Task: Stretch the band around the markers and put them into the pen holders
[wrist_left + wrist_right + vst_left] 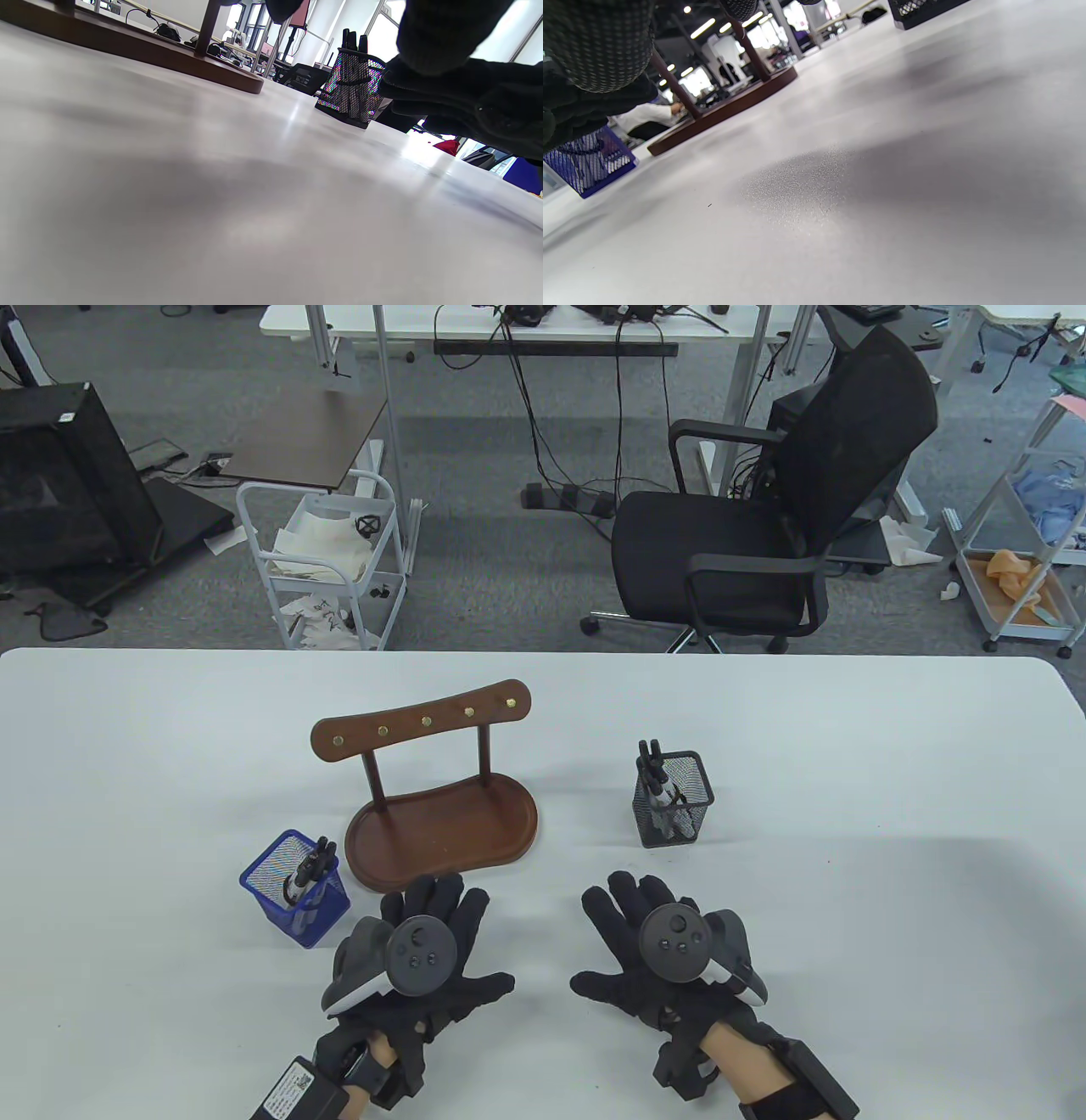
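Markers (655, 780) stand bundled in the black mesh holder (674, 802), more in the blue holder (294, 889); left hand (424, 954) and right hand (662, 954) lie flat, fingers spread, holding nothing. Left wrist view: black holder (352, 87) beyond the wooden stand (169, 59). Right wrist view: blue holder (589, 163), stand base.

Grey carpet floor (475, 560), black office chair (764, 509), white cart (322, 560).

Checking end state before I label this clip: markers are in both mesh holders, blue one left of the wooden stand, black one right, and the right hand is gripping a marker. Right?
Not quite. In the table view the right hand holds nothing; it lies open on the table, as does the left hand. The rest stands: markers in the blue holder and the black holder, either side of the wooden stand.
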A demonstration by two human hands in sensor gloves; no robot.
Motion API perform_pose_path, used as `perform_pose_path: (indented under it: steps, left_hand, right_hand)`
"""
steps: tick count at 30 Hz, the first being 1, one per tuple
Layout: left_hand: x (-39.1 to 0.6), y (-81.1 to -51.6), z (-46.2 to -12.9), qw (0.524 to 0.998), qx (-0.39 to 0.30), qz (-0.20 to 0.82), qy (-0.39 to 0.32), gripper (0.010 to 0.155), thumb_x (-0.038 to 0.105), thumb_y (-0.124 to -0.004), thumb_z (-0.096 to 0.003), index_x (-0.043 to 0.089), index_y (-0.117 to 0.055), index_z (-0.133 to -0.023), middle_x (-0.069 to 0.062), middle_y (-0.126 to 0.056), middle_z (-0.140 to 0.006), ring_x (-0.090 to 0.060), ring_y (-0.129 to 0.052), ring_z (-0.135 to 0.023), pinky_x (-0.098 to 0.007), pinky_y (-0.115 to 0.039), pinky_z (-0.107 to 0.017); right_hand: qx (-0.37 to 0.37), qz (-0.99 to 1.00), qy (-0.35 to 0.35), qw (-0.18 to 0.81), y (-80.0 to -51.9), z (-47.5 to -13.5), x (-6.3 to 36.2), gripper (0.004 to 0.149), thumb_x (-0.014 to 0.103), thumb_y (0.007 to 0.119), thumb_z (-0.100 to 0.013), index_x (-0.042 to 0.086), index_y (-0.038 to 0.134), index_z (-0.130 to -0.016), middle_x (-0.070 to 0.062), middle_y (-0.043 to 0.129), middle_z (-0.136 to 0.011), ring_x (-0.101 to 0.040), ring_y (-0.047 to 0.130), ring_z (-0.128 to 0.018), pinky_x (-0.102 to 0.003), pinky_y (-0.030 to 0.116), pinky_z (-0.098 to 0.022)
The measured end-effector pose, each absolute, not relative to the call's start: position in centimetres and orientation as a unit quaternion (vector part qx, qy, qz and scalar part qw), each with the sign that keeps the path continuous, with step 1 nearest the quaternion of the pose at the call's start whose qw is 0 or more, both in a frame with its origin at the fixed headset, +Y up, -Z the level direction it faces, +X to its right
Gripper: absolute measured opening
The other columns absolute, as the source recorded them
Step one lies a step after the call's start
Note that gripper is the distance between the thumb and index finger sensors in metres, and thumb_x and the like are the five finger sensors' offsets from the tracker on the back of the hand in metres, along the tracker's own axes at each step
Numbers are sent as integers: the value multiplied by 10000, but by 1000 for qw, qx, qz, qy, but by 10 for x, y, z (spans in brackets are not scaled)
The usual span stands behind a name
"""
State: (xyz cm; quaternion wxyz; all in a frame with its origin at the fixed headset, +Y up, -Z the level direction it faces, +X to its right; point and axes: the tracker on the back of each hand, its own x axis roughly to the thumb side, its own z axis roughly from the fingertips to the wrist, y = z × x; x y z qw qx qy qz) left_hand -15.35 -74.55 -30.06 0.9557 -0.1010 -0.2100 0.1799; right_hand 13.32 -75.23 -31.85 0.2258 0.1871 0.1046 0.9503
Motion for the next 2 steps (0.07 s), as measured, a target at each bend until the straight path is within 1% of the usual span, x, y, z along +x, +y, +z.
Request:
perform_pose_path:
  steps: [2]
  left_hand:
    - [-153,-746,-300,955,-102,183,-210,983,689,-738,-525,130,-308,-1211,-300,-196,-1285,-589,-78,-1111,-750,-103,-719]
  right_hand:
    - [188,951,103,224,-752,-318,133,913,654,830,-425,310,394,-1150,-88,246,-1304,-473,161,-1141,-769,217,-723]
